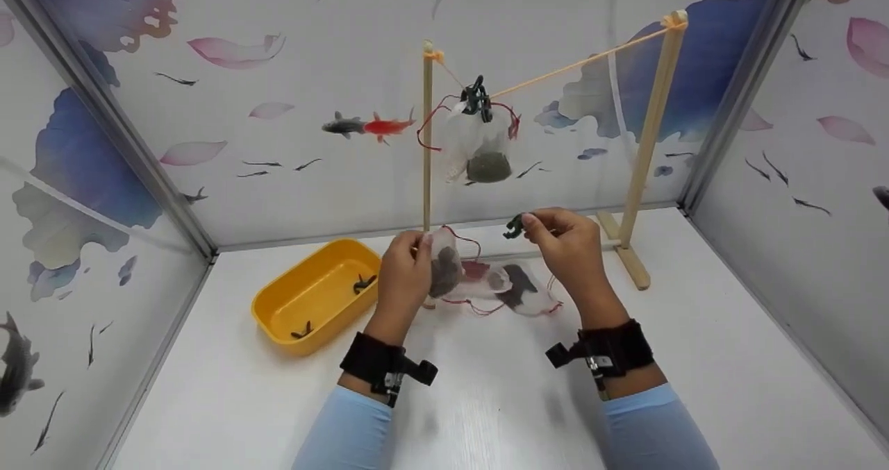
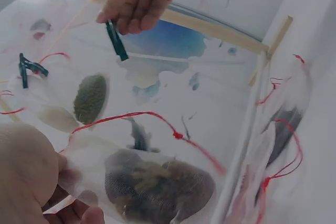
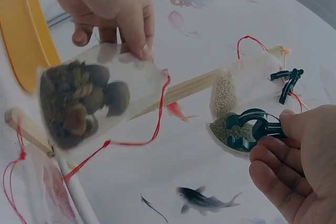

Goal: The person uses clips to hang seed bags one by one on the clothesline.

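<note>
- Pinching slack mesh, the left hand (image 1: 406,272) has the mesh drawstring bag (image 1: 446,272) between thumb and fingers; the bag is near 6 o'clock in the head view, full of what look like pebbles.
- Right hand (image 1: 568,246) is at about half past 2 from that bag, thumb and fingertips pinching a dark green plastic clip (image 1: 514,226). Can't tell if the clip's jaws are squeezed apart.
- Between 12 and 1 o'clock, the hanging bags (image 1: 488,167) are clipped to an orange cord (image 1: 580,64), which dips sharply there. Imo a knock on the cord could set them swinging, or extra weight drag it lower.
- Main worry: those stones look heavy for a pinch on thin mesh, so a loosened thumb could drop the lot.
- Also, the loose red drawstring (image 3: 106,144) could snag in the clip if they meet.
- A fall could land on the lying bags (image 1: 528,291) at 3 o'clock; the yellow tray (image 1: 305,296), around 9, holds two spare clips (image 1: 363,284).
</note>
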A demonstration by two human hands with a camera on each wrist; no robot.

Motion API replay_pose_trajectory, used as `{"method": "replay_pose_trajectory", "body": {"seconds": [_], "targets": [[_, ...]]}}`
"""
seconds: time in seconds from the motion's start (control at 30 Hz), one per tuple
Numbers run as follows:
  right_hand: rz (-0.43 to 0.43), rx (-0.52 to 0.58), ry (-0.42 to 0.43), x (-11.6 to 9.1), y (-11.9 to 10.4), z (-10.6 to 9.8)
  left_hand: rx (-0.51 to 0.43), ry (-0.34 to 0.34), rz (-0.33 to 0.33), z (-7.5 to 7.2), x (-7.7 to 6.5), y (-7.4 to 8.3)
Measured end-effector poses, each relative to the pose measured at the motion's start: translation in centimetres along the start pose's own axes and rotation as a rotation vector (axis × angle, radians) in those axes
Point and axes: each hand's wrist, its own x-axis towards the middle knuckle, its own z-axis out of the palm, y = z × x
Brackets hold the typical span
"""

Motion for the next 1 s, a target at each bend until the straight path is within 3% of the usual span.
{"method": "replay_pose_trajectory", "body": {"seconds": [0.2, 0.37, 0.5, 0.63, 0.8, 1.0], "targets": [[-0.081, 0.109, 0.053, 1.8, -1.2, -0.3, -0.051, 0.209, 0.103, -3.8, 1.8, 2.7], [-0.202, 0.150, 0.085, 5.8, -4.6, -0.7, -0.041, 0.360, 0.258, -6.7, 4.6, 5.8], [-0.252, 0.135, 0.126, 9.5, -8.0, -0.9, 0.023, 0.424, 0.368, -7.5, 7.0, 8.7], [-0.219, 0.087, 0.136, 13.1, -11.1, -0.5, 0.087, 0.378, 0.399, -7.1, 9.6, 11.6], [-0.184, 0.028, 0.089, 16.6, -13.3, 0.4, 0.137, 0.256, 0.352, -5.8, 12.3, 14.1], [-0.193, -0.110, 0.002, 18.4, -13.9, 1.2, 0.147, 0.136, 0.278, -3.9, 13.6, 15.8]]}}
